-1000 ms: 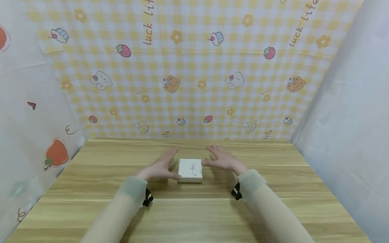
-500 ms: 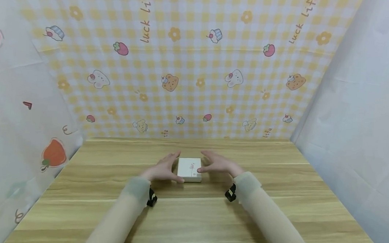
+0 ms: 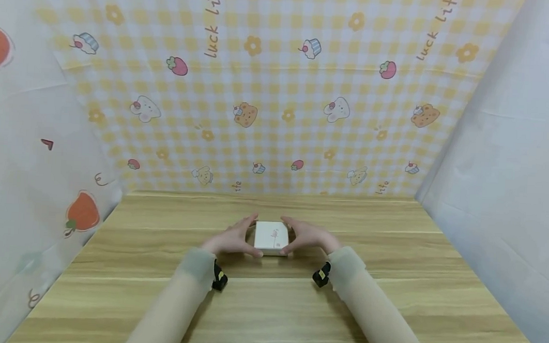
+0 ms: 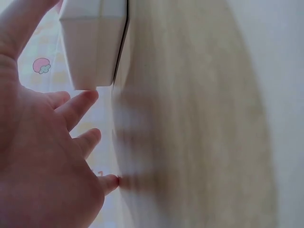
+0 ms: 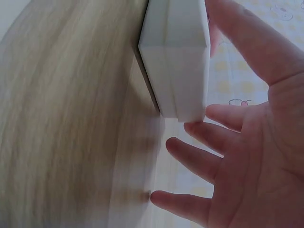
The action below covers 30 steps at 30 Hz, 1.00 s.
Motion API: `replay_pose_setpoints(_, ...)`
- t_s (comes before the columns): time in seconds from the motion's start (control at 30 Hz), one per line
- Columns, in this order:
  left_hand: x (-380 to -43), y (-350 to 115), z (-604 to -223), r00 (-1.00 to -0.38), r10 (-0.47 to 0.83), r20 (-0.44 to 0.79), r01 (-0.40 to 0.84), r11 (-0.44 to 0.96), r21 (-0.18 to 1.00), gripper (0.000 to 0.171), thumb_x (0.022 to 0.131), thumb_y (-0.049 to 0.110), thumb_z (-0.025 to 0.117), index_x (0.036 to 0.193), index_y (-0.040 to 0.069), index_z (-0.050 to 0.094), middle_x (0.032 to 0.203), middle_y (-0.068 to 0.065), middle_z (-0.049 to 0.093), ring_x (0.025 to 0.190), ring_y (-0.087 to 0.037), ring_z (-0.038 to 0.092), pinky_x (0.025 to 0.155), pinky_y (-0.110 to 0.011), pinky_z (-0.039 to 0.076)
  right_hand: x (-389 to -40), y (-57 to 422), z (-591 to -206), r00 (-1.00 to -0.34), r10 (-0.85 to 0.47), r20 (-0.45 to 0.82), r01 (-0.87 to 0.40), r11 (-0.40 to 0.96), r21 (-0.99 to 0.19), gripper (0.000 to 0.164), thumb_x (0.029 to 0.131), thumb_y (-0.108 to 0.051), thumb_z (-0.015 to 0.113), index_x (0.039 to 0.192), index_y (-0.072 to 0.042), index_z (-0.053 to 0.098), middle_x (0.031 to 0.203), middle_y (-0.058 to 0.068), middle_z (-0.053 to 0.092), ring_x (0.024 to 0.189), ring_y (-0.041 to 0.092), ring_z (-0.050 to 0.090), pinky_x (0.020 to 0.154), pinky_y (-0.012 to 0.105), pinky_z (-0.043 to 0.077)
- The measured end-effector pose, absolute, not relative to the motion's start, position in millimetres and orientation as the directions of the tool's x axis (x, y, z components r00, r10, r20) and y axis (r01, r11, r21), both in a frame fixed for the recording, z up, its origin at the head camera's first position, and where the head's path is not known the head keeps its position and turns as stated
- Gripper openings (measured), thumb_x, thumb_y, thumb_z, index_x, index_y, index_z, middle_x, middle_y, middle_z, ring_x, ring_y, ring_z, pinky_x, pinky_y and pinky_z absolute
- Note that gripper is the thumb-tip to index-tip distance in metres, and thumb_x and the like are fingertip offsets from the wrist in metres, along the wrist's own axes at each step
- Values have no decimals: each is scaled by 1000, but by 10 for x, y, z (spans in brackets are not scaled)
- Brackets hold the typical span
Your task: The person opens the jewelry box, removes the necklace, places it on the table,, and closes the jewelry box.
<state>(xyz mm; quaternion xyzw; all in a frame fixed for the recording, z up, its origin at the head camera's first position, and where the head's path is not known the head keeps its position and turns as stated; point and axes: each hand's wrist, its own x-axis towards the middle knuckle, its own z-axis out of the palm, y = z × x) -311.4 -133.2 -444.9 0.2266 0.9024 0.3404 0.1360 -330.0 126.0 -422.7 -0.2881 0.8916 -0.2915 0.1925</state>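
A small white square box [image 3: 266,234] with a pink flower printed on its lid sits on the wooden table, in the middle of the head view. My left hand [image 3: 235,239] holds its left side, thumb at the front edge and fingers at the back corner. On the right side my right hand [image 3: 309,235] holds it the same way. In the left wrist view a fingertip touches the far end of the box [image 4: 88,52], while the other fingers are spread. The right wrist view has fingertips against the far end of the box [image 5: 175,80], its lid seam visible.
Around the box spreads the wood-grain table [image 3: 267,316]. Behind it hangs a yellow checked cloth [image 3: 279,89] with cartoon prints. White cloths flank the table at left [image 3: 26,101] and right [image 3: 513,153]. Black devices [image 3: 219,278] are strapped at both wrists.
Both hands have closed in on the box from the sides. My right thumb has come from over the lid to the front edge. The head view has shifted slightly.
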Motion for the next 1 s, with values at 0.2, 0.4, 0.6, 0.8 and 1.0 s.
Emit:
replay_pose_setpoints(0.2, -3067, -1302, -4413, -863, 495, -104, 305, 673, 674, 120, 71, 42, 84, 155, 6, 7, 157, -15, 22, 145, -37, 11, 109, -66, 3, -3282, 1236, -4222, -764, -620, -180, -387, 664, -640, 106, 76, -29, 84, 153, 0, 17, 155, 19, 25, 141, 32, 27, 112, 46, 24)
replay_pose_setpoints(0.4, -3036, -1293, -4402, -871, 481, -105, 289, 672, 682, 116, 71, 35, 84, 155, 7, 9, 158, -15, 19, 145, -35, 12, 110, -64, 0, -3279, 1220, -4241, -767, -619, -168, -386, 655, -650, 106, 75, -25, 85, 153, 0, 18, 155, 19, 26, 141, 32, 27, 113, 46, 23)
replay_pose_setpoints(0.6, -3040, -1287, -4401, -876, 468, -116, 271, 676, 685, 110, 73, 29, 83, 156, 11, 12, 159, -13, 17, 145, -32, 13, 111, -61, -1, -3278, 1246, -4285, -783, -602, -159, -378, 662, -647, 105, 74, -24, 85, 153, -4, 20, 154, 16, 29, 140, 28, 29, 113, 43, 23)
replay_pose_setpoints(0.8, -3041, -1248, -4440, -891, 442, -105, 257, 682, 685, 111, 71, 26, 85, 156, 11, 14, 158, -12, 21, 144, -32, 17, 111, -62, -1, -3238, 1282, -4320, -794, -583, -169, -334, 652, -681, 104, 74, -23, 86, 154, -6, 22, 156, 13, 26, 142, 27, 25, 113, 44, 22)
replay_pose_setpoints(1.0, -2988, -1235, -4418, -898, 431, -86, 264, 686, 678, 111, 71, 24, 86, 156, 12, 16, 157, -12, 24, 143, -33, 22, 109, -65, 1, -3221, 1268, -4333, -802, -575, -163, -342, 665, -664, 103, 72, -25, 86, 153, -8, 24, 155, 13, 28, 140, 28, 28, 112, 45, 25)
